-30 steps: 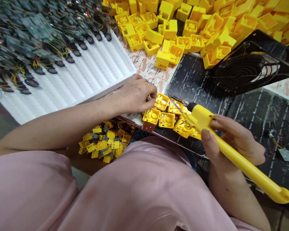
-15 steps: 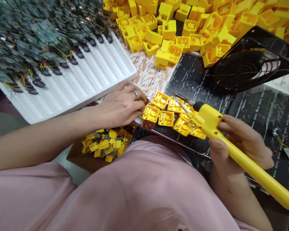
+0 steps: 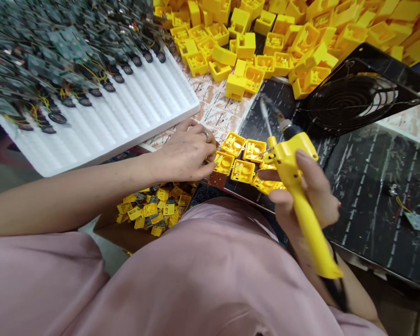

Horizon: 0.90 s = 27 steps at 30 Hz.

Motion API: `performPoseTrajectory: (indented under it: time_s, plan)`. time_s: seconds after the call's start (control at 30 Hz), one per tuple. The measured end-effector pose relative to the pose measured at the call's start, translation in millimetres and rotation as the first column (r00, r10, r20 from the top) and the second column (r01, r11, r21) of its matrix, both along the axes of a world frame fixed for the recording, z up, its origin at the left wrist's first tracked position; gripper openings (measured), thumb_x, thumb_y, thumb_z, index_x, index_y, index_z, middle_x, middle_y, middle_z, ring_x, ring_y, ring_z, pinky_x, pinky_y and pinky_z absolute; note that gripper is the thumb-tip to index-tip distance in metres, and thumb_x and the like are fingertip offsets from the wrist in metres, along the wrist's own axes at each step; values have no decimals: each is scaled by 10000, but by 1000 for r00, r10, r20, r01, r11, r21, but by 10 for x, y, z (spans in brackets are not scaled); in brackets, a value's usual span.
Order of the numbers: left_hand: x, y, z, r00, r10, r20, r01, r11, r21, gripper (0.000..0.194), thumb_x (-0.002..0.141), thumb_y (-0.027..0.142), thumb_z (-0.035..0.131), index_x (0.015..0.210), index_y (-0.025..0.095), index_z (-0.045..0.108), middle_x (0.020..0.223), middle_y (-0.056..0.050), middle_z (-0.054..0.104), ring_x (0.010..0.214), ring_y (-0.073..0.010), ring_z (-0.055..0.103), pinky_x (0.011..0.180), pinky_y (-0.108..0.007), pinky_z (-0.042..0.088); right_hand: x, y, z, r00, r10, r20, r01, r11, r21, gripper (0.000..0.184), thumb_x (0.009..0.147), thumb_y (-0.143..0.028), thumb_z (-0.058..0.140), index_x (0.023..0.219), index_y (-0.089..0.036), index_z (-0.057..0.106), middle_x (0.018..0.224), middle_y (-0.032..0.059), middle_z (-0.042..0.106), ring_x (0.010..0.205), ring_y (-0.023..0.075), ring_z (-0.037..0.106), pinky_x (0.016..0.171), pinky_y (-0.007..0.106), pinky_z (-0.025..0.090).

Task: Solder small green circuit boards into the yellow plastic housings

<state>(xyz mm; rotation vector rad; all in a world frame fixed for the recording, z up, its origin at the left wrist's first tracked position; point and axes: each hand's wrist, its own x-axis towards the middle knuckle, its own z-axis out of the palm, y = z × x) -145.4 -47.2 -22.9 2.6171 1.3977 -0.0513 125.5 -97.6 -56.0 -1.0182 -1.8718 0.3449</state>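
Note:
My right hand point(image 3: 311, 191) is wrapped round a yellow soldering gun point(image 3: 303, 205) with a dark collar and a thin metal feed tube beside its blurred tip. Its tip points up and away, above the dark mat and beyond a group of open yellow plastic cases point(image 3: 243, 171). These cases lie close together at the bench edge, with round speaker grilles and small metal contacts inside; some are partly behind my right hand. My left hand point(image 3: 189, 151), a ring on one finger, rests with curled fingers against the leftmost yellow case point(image 3: 224, 163). Its fingertips are partly hidden.
A white foam tray point(image 3: 143, 112) at the left carries many circuit boards with wires and small speakers. Yellow cases point(image 3: 245, 44) are heaped at the back. A black fan point(image 3: 357, 98) stands at right, near a loose board point(image 3: 418, 220). Below the bench is a carton point(image 3: 114, 228) of yellow pieces.
My right hand has swung the soldering gun left and more upright, its tip lifting away from the cases. My left hand and the leftmost case have shifted slightly right.

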Motion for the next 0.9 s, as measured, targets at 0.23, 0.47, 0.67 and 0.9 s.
performPoseTrajectory:
  time_s: [0.23,0.47,0.67,0.9]
  plan:
    - [27,-35,-22,998,50,44,-52,998,27,292,936,334,501,881,209,759,1068,-104,795,1115,-342,691,1088,-564,477,-500,269,-206,991,120,66,-127,985,113,245,1102,-187,561,1300,-327,597,1076,-35,778,958,163,803,1002,358,681]
    - [-29,-23,-77,979,117,170,-116,993,-16,342,967,351,418,934,192,719,863,-86,772,884,-266,717,1086,-506,502,-450,269,-306,967,148,207,-157,987,29,521,1008,-40,510,1433,-335,572,1028,-5,720,960,180,733,1076,373,630]
    - [-90,23,-231,942,105,320,-107,994,-14,277,945,333,437,911,200,677,837,-48,762,804,-220,697,1111,-483,490,-434,258,-282,963,145,226,-148,989,-6,494,1031,-65,512,1458,-306,572,1052,9,726,987,197,740,1054,377,646]
    - [-55,-119,-226,985,-41,166,-4,966,260,363,1068,364,425,998,185,734,947,-94,797,973,-270,704,1153,-530,453,-424,249,-182,993,64,98,-81,982,172,422,1047,-188,692,1442,-309,609,1078,0,817,857,190,802,845,303,685]
